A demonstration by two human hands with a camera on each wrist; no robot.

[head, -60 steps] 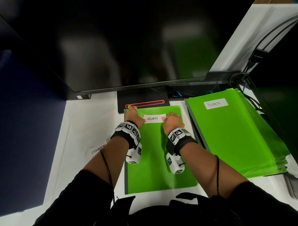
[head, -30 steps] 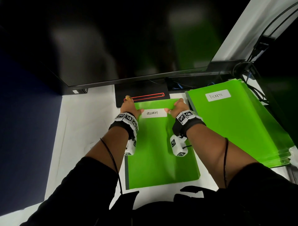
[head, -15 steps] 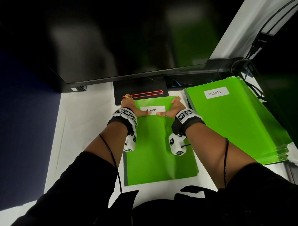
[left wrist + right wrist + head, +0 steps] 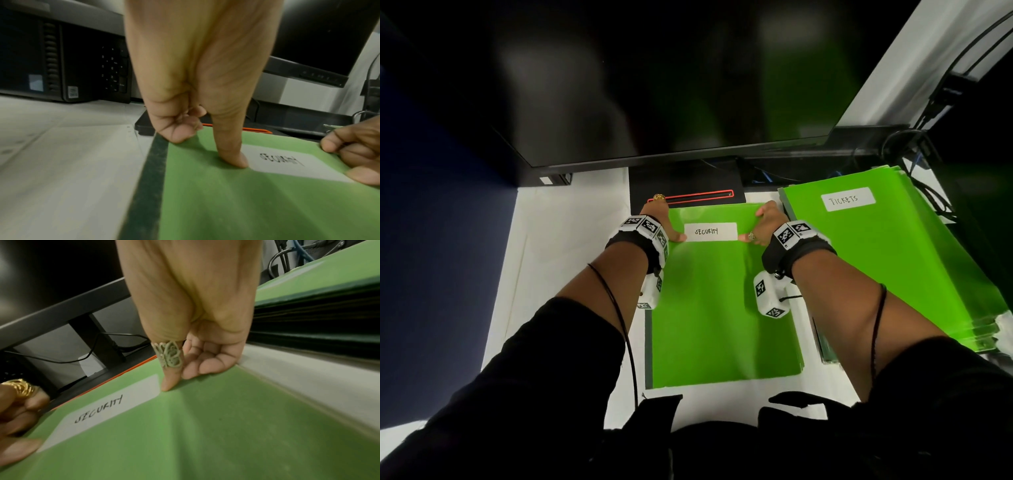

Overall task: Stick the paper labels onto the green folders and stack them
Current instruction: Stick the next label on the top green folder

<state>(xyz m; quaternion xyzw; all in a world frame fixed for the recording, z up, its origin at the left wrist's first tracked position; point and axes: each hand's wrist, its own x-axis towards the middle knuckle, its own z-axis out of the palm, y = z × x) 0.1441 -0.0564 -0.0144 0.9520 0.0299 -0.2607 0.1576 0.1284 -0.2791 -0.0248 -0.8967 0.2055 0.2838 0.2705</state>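
Note:
A green folder (image 4: 722,308) lies flat on the white desk in front of me, with a white paper label reading SECURITY (image 4: 710,232) near its top edge. My left hand (image 4: 662,222) rests at the folder's top left; its thumb (image 4: 232,155) presses the label's left end (image 4: 287,162) and its fingers are curled against the folder's left edge. My right hand (image 4: 765,224) is at the top right; its ringed thumb (image 4: 168,382) presses the label's right end (image 4: 115,404), fingers curled on the folder (image 4: 226,426). A stack of green folders (image 4: 887,267) labelled TICKETS (image 4: 847,199) stands to the right.
A big dark monitor (image 4: 654,85) hangs over the back of the desk, with its black base and a red-outlined slot (image 4: 688,192) just behind the folder. Cables (image 4: 935,192) run behind the stack. A white sheet (image 4: 72,146) lies left of the folder.
Both thumbs have slid outward along the label, from lying over its ends to pressing at its very tips. The folder and the stack have stayed where they were.

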